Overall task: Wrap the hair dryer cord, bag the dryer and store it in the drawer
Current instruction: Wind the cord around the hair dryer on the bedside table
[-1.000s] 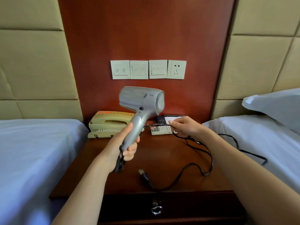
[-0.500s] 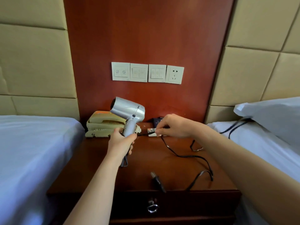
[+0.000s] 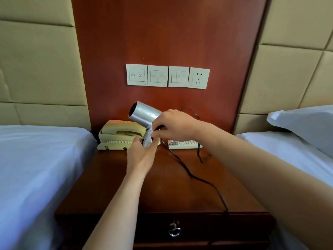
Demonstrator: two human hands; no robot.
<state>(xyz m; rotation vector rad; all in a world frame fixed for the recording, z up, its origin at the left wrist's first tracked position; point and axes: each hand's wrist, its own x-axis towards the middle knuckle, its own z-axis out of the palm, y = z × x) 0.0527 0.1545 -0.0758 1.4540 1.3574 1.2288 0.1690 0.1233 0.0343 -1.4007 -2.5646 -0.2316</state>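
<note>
Since the earlier frame, right hand (image 3: 173, 124) has crossed onto the dryer handle, its grip pinching the black cord (image 3: 189, 173). Left hand (image 3: 142, 154), its grip clasping the handle base, holds the hair dryer (image 3: 143, 112) above the worktop (image 3: 162, 192); telephone (image 3: 120, 134) beyond-left.

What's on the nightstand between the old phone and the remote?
In the head view, the hair dryer, gripped by both hands, and its black cord sit between phone and remote.

Soft even daylight, faint glare on the glossy red-brown wooden wall panel (image 3: 167, 33), wide-angle bowing at edges, motion blur on the silver hair dryer (image 3: 144, 114).
</note>
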